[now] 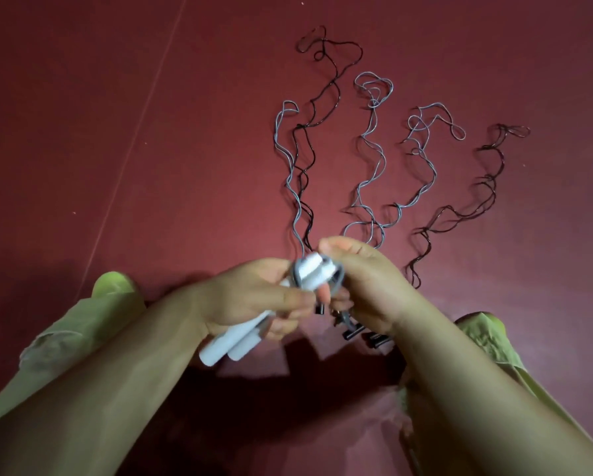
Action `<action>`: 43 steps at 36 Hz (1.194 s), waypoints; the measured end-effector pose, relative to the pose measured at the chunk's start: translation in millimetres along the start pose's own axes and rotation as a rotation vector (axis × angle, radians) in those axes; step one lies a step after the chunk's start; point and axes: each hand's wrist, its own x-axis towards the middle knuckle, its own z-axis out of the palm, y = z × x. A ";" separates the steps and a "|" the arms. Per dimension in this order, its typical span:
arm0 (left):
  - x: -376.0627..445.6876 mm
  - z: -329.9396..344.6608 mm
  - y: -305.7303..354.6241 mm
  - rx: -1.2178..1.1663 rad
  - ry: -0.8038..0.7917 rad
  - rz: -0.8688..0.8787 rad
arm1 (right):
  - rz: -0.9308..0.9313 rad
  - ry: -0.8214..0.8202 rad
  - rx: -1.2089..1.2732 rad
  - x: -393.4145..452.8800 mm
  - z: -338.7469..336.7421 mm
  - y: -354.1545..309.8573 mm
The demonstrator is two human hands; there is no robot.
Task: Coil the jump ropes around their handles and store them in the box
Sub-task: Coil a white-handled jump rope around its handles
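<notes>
Two smooth white cylindrical handles (233,341), side by side, are gripped in the left hand (254,297); the right hand (360,283) pinches their grey cord (290,173). Five wavy thin ropes, three grey, two black (460,214), lie on the maroon floor (82,132).

The place is showing itself only as an indoor floor; which kind of room it belongs to cannot be told. A dark red, smooth floor (82,97) is filling the whole frame, with a thin pale seam line (140,121) running diagonally through the upper left. Several thin jump ropes (370,159), grey and black, are lying in wavy strands across the centre and right of the frame. The person is sitting low on this floor, olive-green trouser legs (65,331) showing at the lower left and lower right.
</notes>
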 end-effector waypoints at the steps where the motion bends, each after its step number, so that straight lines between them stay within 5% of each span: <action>1: -1.6 -0.8 0.8 -0.166 0.026 0.018 | -0.031 0.041 0.007 1.2 -2.0 0.7; 4: -1.3 -2.4 1.2 -0.337 0.034 0.083 | -0.128 0.069 -0.106 2.0 -3.5 1.0; 16: 7.7 -0.8 5.3 -0.281 0.368 0.029 | -0.316 0.313 -0.795 -3.1 -1.3 -0.1; 28: 15.3 7.1 0.3 -0.016 0.494 0.068 | -0.243 0.441 -0.895 3.0 1.6 18.9; 35: 13.3 -11.7 -4.8 0.296 0.579 0.004 | -0.057 0.192 -0.800 0.9 0.0 7.9; 39: 8.0 -30.0 -11.6 0.473 0.616 -0.077 | -0.023 0.010 -1.341 -9.6 -4.5 -8.9; 43: 6.3 -24.7 -16.8 0.712 0.511 -0.196 | -0.291 0.006 -1.596 -19.4 -0.9 -19.2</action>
